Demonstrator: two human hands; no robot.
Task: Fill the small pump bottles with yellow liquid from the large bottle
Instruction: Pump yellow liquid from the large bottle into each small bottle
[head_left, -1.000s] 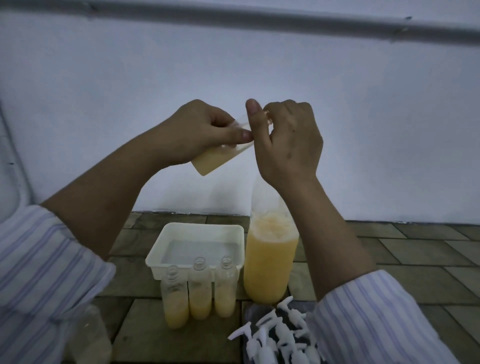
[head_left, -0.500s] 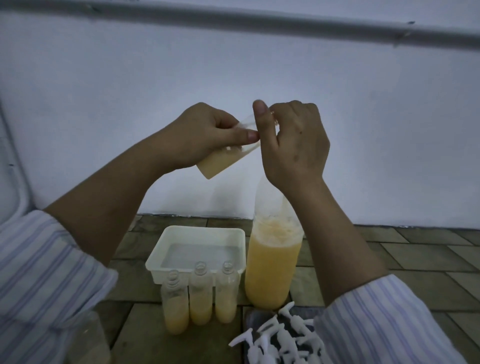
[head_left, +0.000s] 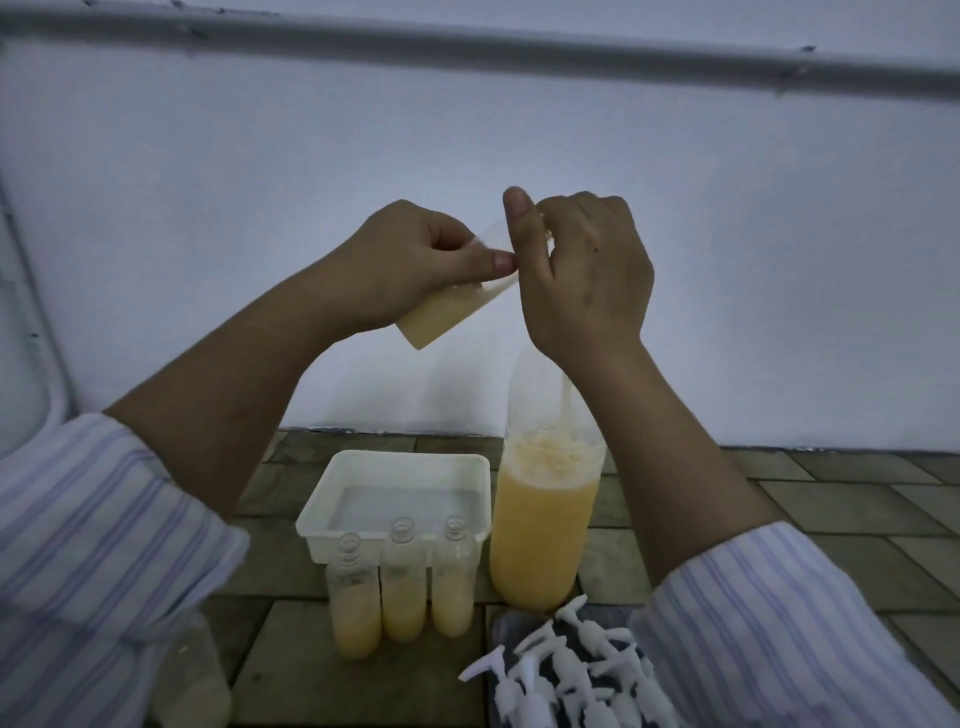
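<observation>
Left hand holds a small bottle raised well above the tiled surface, fingers and thumb curled round its upper part; the grip is closed on it. Bottle tilted, base down-left, neck up-right toward the right hand; roughly its lower half holds yellow liquid.

Right hand is at the small bottle's mouth, thumb upright, fingers curled and pinched over something small there. What it is cannot be told; the neck is hidden behind the hand.

Large bottle stands upright on the tiles, directly under the right wrist, yellow liquid filling roughly the lower half, foam on top, clear above. A thin pale tube is visible inside its upper part, running down from behind the wrist.

White tub sits just left of the large bottle. Three small open bottles stand in a row against the tub's near wall, each partly filled with yellow liquid, no pumps fitted.

White pump heads lie heaped on a dark tray at lower right, near the large bottle's base. Both forearms bare; striped sleeves pushed back.
</observation>
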